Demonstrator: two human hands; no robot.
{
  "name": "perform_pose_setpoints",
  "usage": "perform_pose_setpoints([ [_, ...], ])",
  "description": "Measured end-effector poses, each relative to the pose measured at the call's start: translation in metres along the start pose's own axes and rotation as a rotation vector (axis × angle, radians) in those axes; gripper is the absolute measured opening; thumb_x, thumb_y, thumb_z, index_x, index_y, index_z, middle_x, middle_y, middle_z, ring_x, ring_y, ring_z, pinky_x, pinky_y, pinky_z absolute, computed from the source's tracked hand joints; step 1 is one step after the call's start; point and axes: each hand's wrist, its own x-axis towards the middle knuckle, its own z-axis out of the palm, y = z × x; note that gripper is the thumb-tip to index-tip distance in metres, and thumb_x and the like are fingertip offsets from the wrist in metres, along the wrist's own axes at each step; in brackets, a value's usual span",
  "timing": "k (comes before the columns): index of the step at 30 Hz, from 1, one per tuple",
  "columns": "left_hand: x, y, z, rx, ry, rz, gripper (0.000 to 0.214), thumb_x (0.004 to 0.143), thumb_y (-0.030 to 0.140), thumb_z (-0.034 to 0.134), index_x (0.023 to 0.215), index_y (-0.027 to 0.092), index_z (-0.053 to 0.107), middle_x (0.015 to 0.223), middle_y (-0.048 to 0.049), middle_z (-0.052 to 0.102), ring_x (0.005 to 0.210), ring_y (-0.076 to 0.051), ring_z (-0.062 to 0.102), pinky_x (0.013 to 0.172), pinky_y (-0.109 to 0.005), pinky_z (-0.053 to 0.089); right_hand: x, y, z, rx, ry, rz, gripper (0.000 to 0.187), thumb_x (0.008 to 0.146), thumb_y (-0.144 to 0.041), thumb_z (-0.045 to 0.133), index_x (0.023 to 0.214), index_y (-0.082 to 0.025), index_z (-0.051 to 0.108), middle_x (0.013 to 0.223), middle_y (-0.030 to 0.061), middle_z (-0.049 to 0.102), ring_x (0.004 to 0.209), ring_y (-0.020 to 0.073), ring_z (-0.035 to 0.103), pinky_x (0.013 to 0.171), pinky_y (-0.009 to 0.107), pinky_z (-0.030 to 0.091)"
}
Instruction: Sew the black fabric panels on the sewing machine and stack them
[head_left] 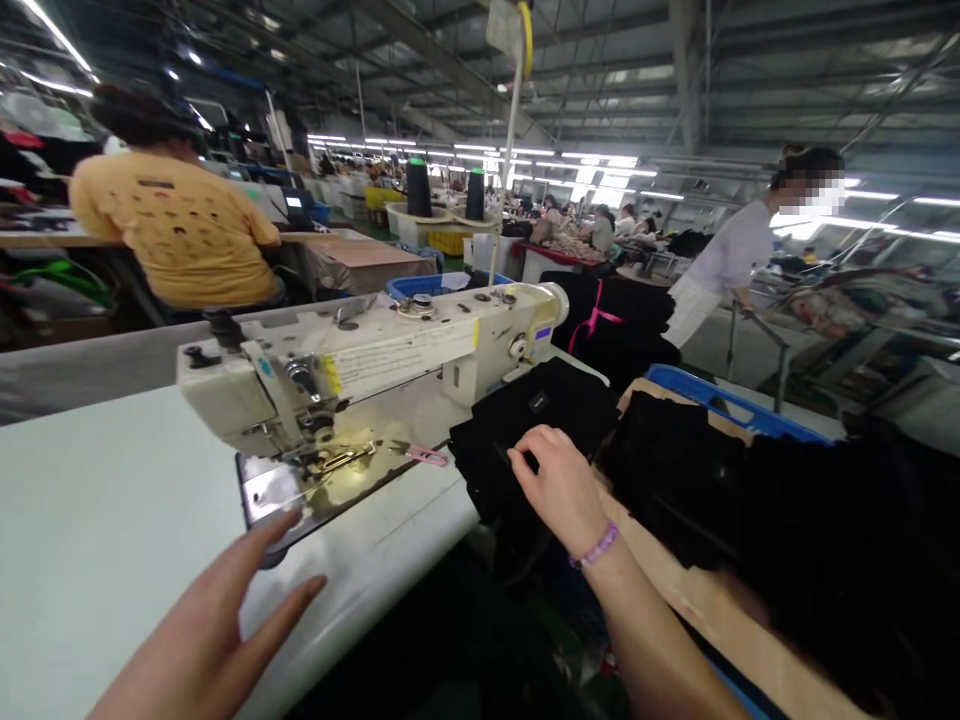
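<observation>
Blue crate (679,382) at the right of the sewing table (90,480): tan board (701,605) along its near side, black cloth pieces (675,470) heaped across board and crate; depth of the load cannot be told. Second, smaller blue basket (401,287) behind the sewing machine (405,345), mostly hidden, something pale inside.

Black fabric stack (577,395) lies at the table's right end, just before the machine's handwheel end, overhanging the near edge; small label (538,402) on its top. Behind it, a black bundle (637,320) bound with a pink tie (596,317).

Right hand (559,480): reaching forward over the stack, wrist in a purple bracelet (598,547), fingers curled, thumb and forefinger close together at the cloth. Whether they pinch it cannot be told.

Left hand (225,610): empty, open, thumb apart from the fingers, over the table's near side. Fingertips near the needle plate (274,490); contact unclear. Pink-handled snips (426,455) lie on the machine bed, between the needle area and the stack.
</observation>
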Motion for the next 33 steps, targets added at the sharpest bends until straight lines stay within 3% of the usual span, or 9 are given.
perform_pose_setpoints([
  [5,0.007,0.069,0.016,-0.049,-0.139,0.258,0.044,0.088,0.055,0.058,0.122,0.029,0.066,0.115,-0.0052,0.076,0.097,-0.027,0.075,0.087,-0.038,0.062,0.012,-0.001,-0.016,0.363,0.325,0.291,0.027,0.094,-0.033,0.056,0.071,-0.020,0.056,0.067,-0.0022,0.054,0.059,0.0125,0.051,0.057,0.025,0.044],
  [8,0.007,0.110,0.015,-0.132,-0.134,0.318,0.052,0.089,0.046,0.062,0.139,0.034,0.054,0.129,-0.0051,0.070,0.103,-0.026,0.074,0.088,-0.035,0.062,0.014,-0.024,-0.036,0.630,0.479,0.304,0.027,0.094,-0.040,0.060,0.078,-0.019,0.058,0.069,-0.0028,0.053,0.061,0.0116,0.051,0.056,0.023,0.045],
  [11,0.005,0.142,0.014,-0.227,-0.090,0.332,0.081,0.087,0.043,0.068,0.156,0.032,0.028,0.150,-0.0109,0.053,0.123,-0.029,0.064,0.094,-0.039,0.060,0.009,-0.062,-0.049,1.047,0.279,0.307,0.026,0.093,-0.043,0.064,0.082,-0.020,0.060,0.072,-0.0033,0.055,0.062,0.0107,0.053,0.055,0.021,0.046],
  [13,0.005,0.155,0.009,-0.288,0.012,0.352,0.084,0.085,0.040,0.071,0.156,0.031,0.027,0.152,-0.0111,0.050,0.129,-0.029,0.059,0.098,-0.039,0.057,0.003,-0.087,-0.050,1.308,0.074,0.325,0.025,0.095,-0.044,0.063,0.084,-0.021,0.059,0.077,-0.0022,0.060,0.064,0.0116,0.058,0.055,0.022,0.049],
  [17,0.008,0.156,-0.022,-0.299,0.253,0.367,0.045,0.091,0.021,0.060,0.134,0.035,0.058,0.124,-0.0006,0.072,0.110,-0.019,0.070,0.097,-0.030,0.056,-0.007,-0.119,-0.045,1.406,-0.130,0.234,0.027,0.097,-0.041,0.060,0.079,-0.021,0.056,0.077,-0.0004,0.062,0.065,0.0135,0.062,0.059,0.025,0.054],
  [20,0.012,0.149,-0.054,-0.265,0.289,0.236,0.030,0.090,0.018,0.060,0.112,0.034,0.072,0.102,0.0045,0.079,0.088,-0.015,0.074,0.083,-0.022,0.058,-0.007,-0.130,-0.038,1.103,0.091,-0.021,0.009,0.093,-0.028,0.067,0.089,-0.022,0.062,0.090,0.0009,0.062,0.078,0.0139,0.062,0.070,0.026,0.053],
  [23,0.017,0.142,-0.074,-0.262,0.158,0.122,0.014,0.087,0.024,0.064,0.089,0.028,0.078,0.084,0.0049,0.079,0.071,-0.015,0.073,0.068,-0.020,0.058,-0.004,-0.140,-0.031,0.862,0.291,-0.305,0.024,0.086,-0.020,0.074,0.106,-0.024,0.062,0.108,0.0039,0.060,0.101,0.0183,0.059,0.089,0.032,0.050],
  [27,0.014,0.128,-0.070,-0.244,0.125,0.068,0.017,0.084,0.025,0.060,0.079,0.023,0.076,0.072,0.0024,0.077,0.063,-0.015,0.070,0.060,-0.021,0.055,0.003,-0.155,-0.020,0.793,0.132,-0.484,0.019,0.086,-0.020,0.075,0.101,-0.023,0.063,0.100,0.0034,0.061,0.098,0.0194,0.058,0.087,0.035,0.048],
  [33,-0.006,0.106,-0.054,-0.136,0.124,0.052,0.020,0.083,0.023,0.058,0.090,0.023,0.076,0.084,-0.0035,0.078,0.076,-0.020,0.073,0.071,-0.029,0.059,0.009,-0.160,0.000,0.877,-0.190,-0.439,0.019,0.082,-0.030,0.081,0.087,-0.022,0.065,0.090,0.0012,0.064,0.092,0.0194,0.060,0.083,0.034,0.048],
])
